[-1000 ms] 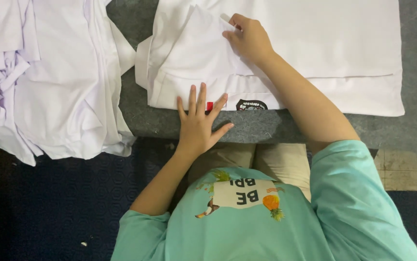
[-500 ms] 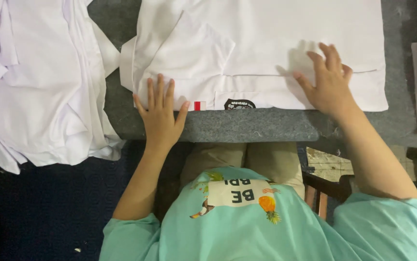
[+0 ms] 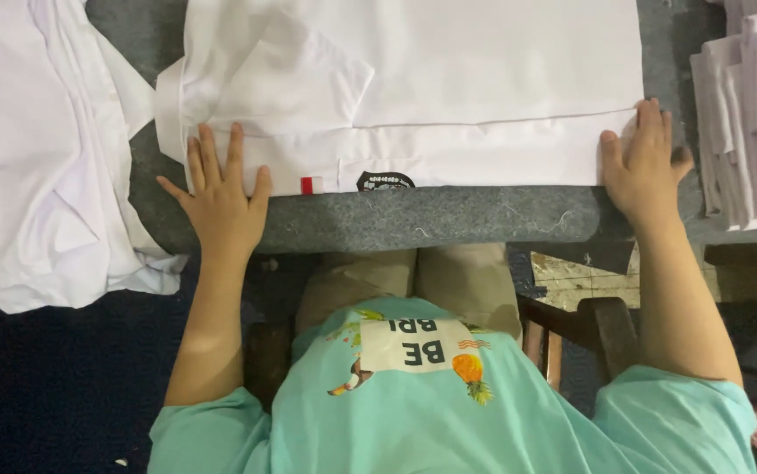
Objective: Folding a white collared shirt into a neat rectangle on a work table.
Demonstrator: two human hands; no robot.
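Starting at the grip: keeps the left hand wide open, fingers spread, palm down, closed on nothing, merely pressing on the lower left corner of the white shirt with the heel of the palm on the bench. Same on the other side: lays the right hand open and flat, fingers together, over the lower right corner of that shirt, grasping nothing.

Between the two hands, along the near hem: a small red tag just beside the left thumb, and a black label a little further right.

Fills the upper middle of the frame with the shirt, folded into a broad rectangle with one sleeve turned in at upper left, lying on the grey bench.

Further out: a loose heap of white clothes at the left edge, hanging over the bench side, and a neat stack of folded white clothes at the right edge.

Looks like the smoothing stage of a fold, both corners pinned and the near hem drawn straight. Calls next, by this reading, for pinching a corner or the hem rather than pressing, since neither open palm can lift the cloth.
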